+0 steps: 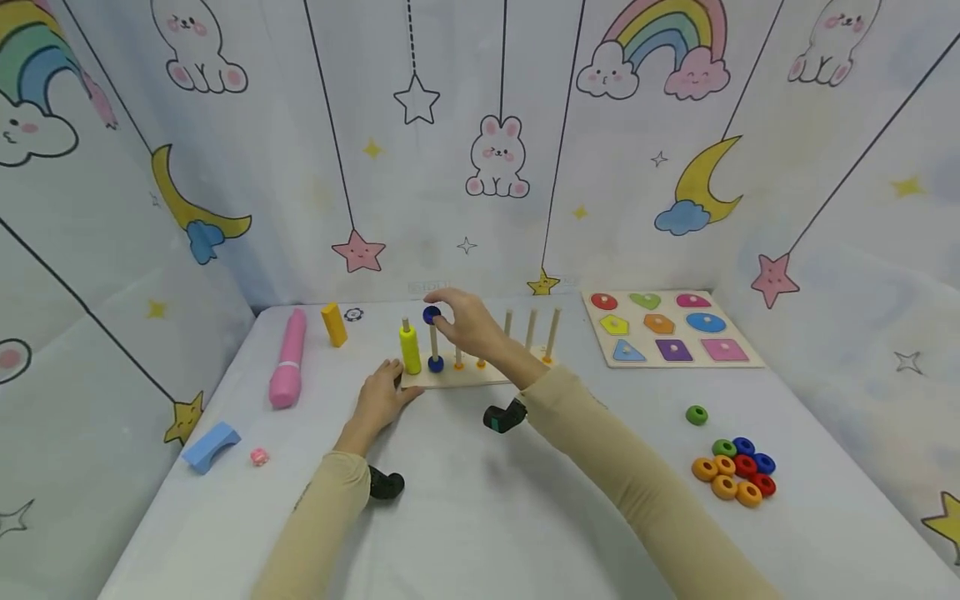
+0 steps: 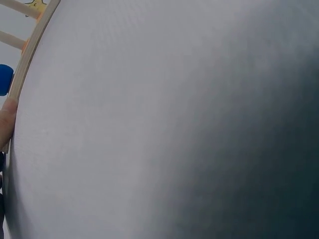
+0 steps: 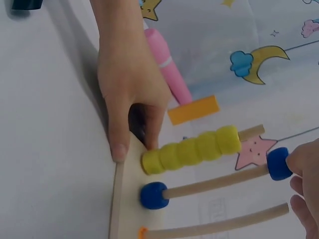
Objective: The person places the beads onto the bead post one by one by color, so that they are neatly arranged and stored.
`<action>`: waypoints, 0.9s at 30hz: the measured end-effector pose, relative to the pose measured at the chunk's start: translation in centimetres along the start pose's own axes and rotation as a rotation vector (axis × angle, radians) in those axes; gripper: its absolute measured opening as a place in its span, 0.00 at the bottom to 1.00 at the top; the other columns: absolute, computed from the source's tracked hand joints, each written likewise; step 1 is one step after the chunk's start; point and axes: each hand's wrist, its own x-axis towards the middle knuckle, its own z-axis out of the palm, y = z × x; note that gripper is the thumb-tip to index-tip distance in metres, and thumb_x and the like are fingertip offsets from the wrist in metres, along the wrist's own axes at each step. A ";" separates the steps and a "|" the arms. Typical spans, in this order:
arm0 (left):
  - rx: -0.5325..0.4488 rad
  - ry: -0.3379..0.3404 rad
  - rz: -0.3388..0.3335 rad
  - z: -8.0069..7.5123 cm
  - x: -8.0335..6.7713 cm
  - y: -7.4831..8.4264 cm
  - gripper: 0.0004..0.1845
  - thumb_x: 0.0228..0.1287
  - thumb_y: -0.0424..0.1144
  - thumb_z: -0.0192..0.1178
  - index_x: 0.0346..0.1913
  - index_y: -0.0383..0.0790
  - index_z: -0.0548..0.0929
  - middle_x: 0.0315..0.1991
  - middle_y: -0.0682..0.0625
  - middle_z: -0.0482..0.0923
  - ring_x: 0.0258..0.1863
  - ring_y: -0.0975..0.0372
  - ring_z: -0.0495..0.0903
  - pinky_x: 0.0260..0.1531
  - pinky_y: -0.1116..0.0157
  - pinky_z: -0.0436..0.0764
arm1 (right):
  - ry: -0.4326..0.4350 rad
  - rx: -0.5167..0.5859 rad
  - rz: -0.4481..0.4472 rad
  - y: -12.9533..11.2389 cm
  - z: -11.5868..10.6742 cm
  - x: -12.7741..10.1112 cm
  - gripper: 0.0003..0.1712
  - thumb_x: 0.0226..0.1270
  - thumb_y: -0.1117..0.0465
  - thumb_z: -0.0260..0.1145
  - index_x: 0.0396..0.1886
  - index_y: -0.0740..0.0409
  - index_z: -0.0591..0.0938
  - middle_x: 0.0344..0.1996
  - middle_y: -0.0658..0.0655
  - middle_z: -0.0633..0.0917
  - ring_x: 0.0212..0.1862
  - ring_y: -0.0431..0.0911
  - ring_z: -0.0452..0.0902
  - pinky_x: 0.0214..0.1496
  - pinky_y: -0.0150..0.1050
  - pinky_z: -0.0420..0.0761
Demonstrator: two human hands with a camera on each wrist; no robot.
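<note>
My right hand [image 1: 474, 323] pinches a blue ring bead [image 3: 278, 164] at the top of the second peg of a wooden peg board [image 1: 457, 377]. Another blue bead [image 3: 154, 195] sits at the foot of that same peg. Yellow beads [image 3: 192, 150] are stacked on the first peg, whose tip sticks out above them. My left hand [image 1: 378, 398] grips the left end of the board, with the thumb [image 3: 118, 144] along its near edge. In the left wrist view only a fingertip [image 2: 8, 117] of it shows, at the board's edge.
Loose orange, red, blue and green rings [image 1: 735, 468] lie at the right. Behind them is a shape puzzle board [image 1: 675, 329]. Leftward are a pink mallet-like toy [image 1: 288, 360], an orange block [image 1: 334, 325], a blue arch block [image 1: 211, 447] and a small pink piece [image 1: 259, 457].
</note>
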 end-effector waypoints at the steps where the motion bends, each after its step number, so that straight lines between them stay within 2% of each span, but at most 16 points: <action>1: 0.001 0.000 -0.003 -0.1 0.0 -0.1 0.39 0.60 0.52 0.63 0.66 0.27 0.65 0.67 0.35 0.60 0.69 0.44 0.54 0.67 0.45 0.55 | 0.001 0.000 0.005 0.0 -0.1 0.1 0.19 0.66 0.67 0.61 0.56 0.61 0.76 0.55 0.55 0.79 0.59 0.46 0.72 0.60 0.31 0.73; 6: 0.006 -0.004 0.005 -0.4 0.4 -0.3 0.40 0.61 0.52 0.63 0.66 0.27 0.64 0.68 0.34 0.59 0.69 0.43 0.53 0.67 0.44 0.54 | 0.002 0.006 0.012 0.1 -0.4 0.4 0.19 0.64 0.67 0.63 0.55 0.62 0.77 0.54 0.56 0.80 0.58 0.47 0.74 0.55 0.32 0.77; 11: 0.003 0.000 0.010 -0.4 0.4 -0.2 0.40 0.61 0.53 0.62 0.67 0.28 0.64 0.68 0.34 0.59 0.69 0.43 0.53 0.66 0.44 0.55 | -0.039 -0.029 0.024 0.2 0.1 0.7 0.19 0.65 0.63 0.64 0.56 0.61 0.77 0.54 0.55 0.80 0.58 0.45 0.73 0.63 0.32 0.70; 13: 0.005 0.000 0.018 -0.4 0.3 -0.3 0.40 0.61 0.53 0.62 0.67 0.28 0.64 0.68 0.34 0.59 0.69 0.43 0.54 0.67 0.45 0.55 | -0.047 -0.037 0.034 0.3 0.3 0.7 0.19 0.66 0.63 0.63 0.56 0.61 0.77 0.54 0.54 0.80 0.58 0.44 0.73 0.63 0.31 0.70; 16: 0.013 0.016 0.045 -0.4 0.1 -0.4 0.40 0.61 0.53 0.62 0.66 0.26 0.65 0.67 0.33 0.60 0.68 0.42 0.55 0.66 0.44 0.57 | -0.012 -0.040 0.034 0.3 0.4 0.3 0.19 0.65 0.63 0.64 0.56 0.60 0.77 0.53 0.54 0.80 0.58 0.45 0.73 0.61 0.31 0.72; 18: 0.024 0.034 0.055 -0.4 0.0 -0.5 0.39 0.61 0.52 0.63 0.65 0.25 0.65 0.66 0.32 0.61 0.67 0.41 0.56 0.65 0.43 0.57 | 0.041 -0.020 0.010 0.2 0.2 -0.2 0.19 0.65 0.65 0.64 0.55 0.61 0.77 0.52 0.55 0.80 0.58 0.45 0.73 0.60 0.32 0.73; 20: 0.034 0.050 0.048 -0.5 -0.1 -0.6 0.39 0.61 0.51 0.63 0.65 0.25 0.66 0.66 0.32 0.61 0.67 0.41 0.56 0.66 0.44 0.57 | 0.101 0.037 -0.021 0.3 -0.1 -0.8 0.17 0.64 0.67 0.63 0.53 0.62 0.77 0.50 0.56 0.81 0.55 0.46 0.75 0.57 0.32 0.75; 23: 0.037 0.048 0.038 -0.5 -0.2 -0.7 0.39 0.61 0.51 0.63 0.65 0.25 0.66 0.66 0.33 0.61 0.68 0.42 0.56 0.66 0.44 0.57 | 0.165 0.217 -0.025 0.7 -0.9 -2.6 0.14 0.64 0.70 0.62 0.49 0.65 0.78 0.46 0.58 0.83 0.50 0.46 0.78 0.52 0.31 0.79; 27: 0.023 0.019 0.054 0.1 0.0 -0.4 0.39 0.62 0.52 0.62 0.65 0.25 0.65 0.66 0.33 0.61 0.68 0.43 0.55 0.66 0.45 0.56 | 0.183 0.417 0.096 1.5 -2.9 -6.8 0.12 0.64 0.72 0.61 0.47 0.69 0.78 0.42 0.62 0.83 0.44 0.49 0.81 0.46 0.36 0.83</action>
